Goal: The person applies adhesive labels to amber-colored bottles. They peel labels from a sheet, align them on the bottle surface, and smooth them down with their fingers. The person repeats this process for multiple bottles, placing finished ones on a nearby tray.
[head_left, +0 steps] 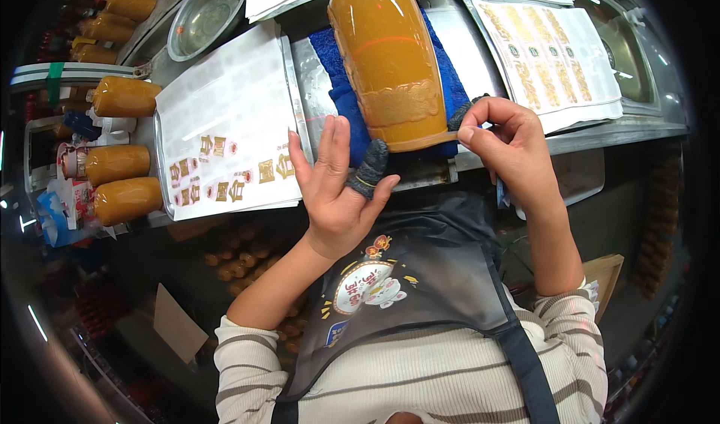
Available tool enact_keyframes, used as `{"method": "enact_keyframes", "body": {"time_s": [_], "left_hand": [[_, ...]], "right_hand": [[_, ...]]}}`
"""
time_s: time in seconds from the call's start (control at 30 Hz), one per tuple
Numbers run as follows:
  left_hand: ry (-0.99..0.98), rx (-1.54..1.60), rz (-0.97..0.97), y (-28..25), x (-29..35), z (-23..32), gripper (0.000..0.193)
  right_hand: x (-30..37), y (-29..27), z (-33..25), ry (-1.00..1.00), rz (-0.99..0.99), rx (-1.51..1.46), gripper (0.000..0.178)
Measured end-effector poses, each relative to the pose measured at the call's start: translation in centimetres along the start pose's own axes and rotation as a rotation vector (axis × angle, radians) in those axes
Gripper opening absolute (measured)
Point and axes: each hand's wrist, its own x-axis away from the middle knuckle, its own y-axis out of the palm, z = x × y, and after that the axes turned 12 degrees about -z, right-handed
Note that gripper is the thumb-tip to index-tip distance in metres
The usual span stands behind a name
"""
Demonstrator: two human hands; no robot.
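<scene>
A large caramel-brown glazed bottle (pixel 390 49) lies on a blue towel (pixel 324 49), its base toward me. Along the base edge runs a thin brown strip (pixel 424 142). Thumb and forefinger of my right hand (pixel 517 143) pinch the strip's right end, just off the bottle. My left hand (pixel 330 191) is open beside the base's left side, fingers spread and holding nothing. A dark grey finger cover (pixel 367 170) sits on its index finger, with a yellow band around it. Another dark cover (pixel 466 110) shows on a right-hand finger, partly hidden.
On the left lies a white decal sheet (pixel 225 109) with gold and red cutouts. More gold decal sheets (pixel 540 56) are at the right, near a metal sink (pixel 634 56). A metal basin (pixel 206 19) stands at the far left. Several similar bottles (pixel 124 165) line the left side.
</scene>
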Motion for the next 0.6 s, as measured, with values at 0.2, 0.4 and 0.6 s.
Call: {"method": "enact_keyframes", "body": {"time_s": [0.2,0.4,0.6], "left_hand": [[0.067,-0.066,0.03,-1.2,-2.1,0.8,0.02],[0.169,-0.209,-0.042,-2.4,-5.7,2.9,0.02],[0.045,-0.004,0.078,-0.7,-5.3,1.0,0.068]], "right_hand": [[-0.2,0.1,0.2,0.0,0.001,-0.01,0.008],[-0.3,0.2,0.2,0.023,0.01,-0.011,0.007],[-0.4,0.6,0.3,0.042,-0.019,0.043,0.01]]}}
